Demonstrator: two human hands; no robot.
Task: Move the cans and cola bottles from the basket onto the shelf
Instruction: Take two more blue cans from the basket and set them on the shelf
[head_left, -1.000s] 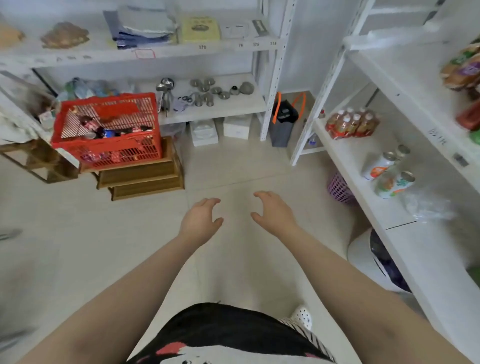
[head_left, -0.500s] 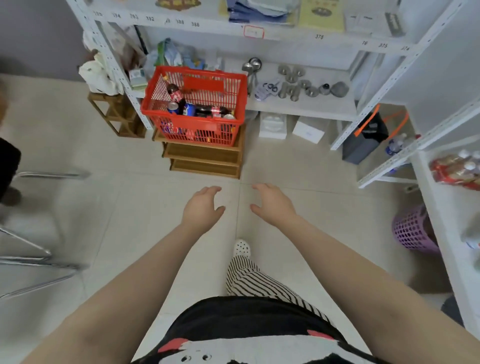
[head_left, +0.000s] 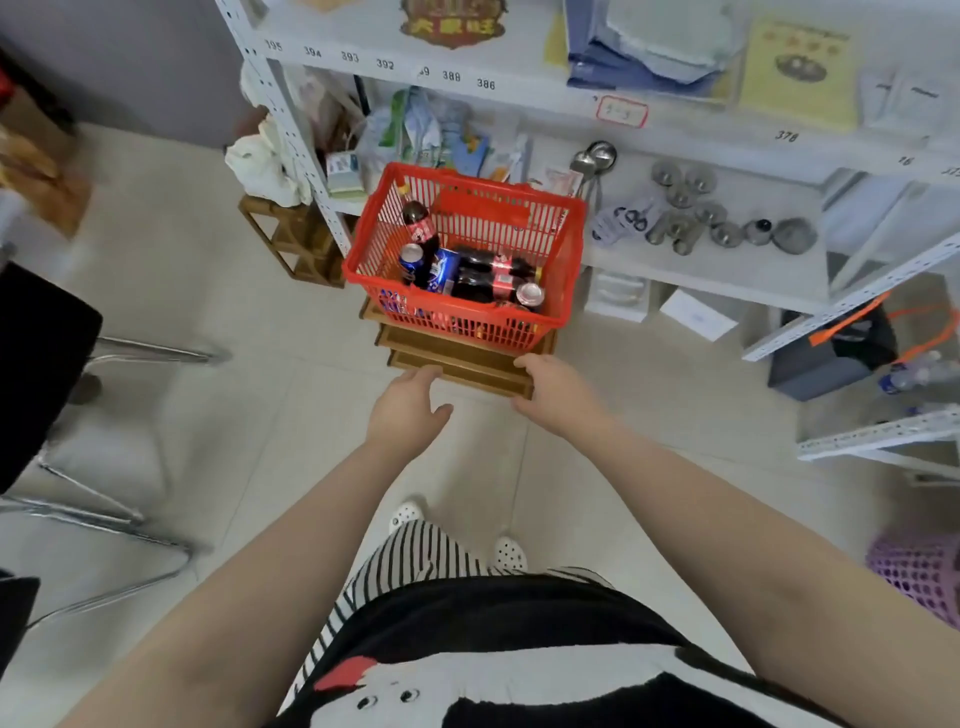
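- Head view, the step in hand: this looks like the approach to the basket (head_left: 462, 260), with nothing picked up yet. The left hand (head_left: 408, 410) and the right hand (head_left: 558, 395) reach forward side by side, both short of the basket's near rim and holding nothing; their fingers are loosely curved and slightly apart.
- Head view, where the goods are: the red basket sits on a stack of wooden trays (head_left: 462, 358) on the floor, against the white shelf unit (head_left: 727, 270). One cola bottle (head_left: 420, 228) stands upright in the basket's far left corner. Just in front of it, by the left wall, is a blue can (head_left: 411, 260), with a second blue can (head_left: 441, 267) beside it. Two more cola bottles (head_left: 493, 275) lie flat across the middle, and a pink-topped can (head_left: 530, 295) stands near the right wall by the near rim.
- Head view, the next move: I judge each hand must go over the near rim and down, the left towards the blue cans or upright bottle, the right towards the pink-topped can or a lying bottle, then close around one item.
- Head view, edges and room: the basket's top is open, and the floor between the person and the trays is open. A chair (head_left: 78, 415) stands well to the left and a purple basket (head_left: 919, 577) low at the right, both away from the reach. The shelf board just behind the basket's far rim carries scissors and metal weights (head_left: 691, 218).
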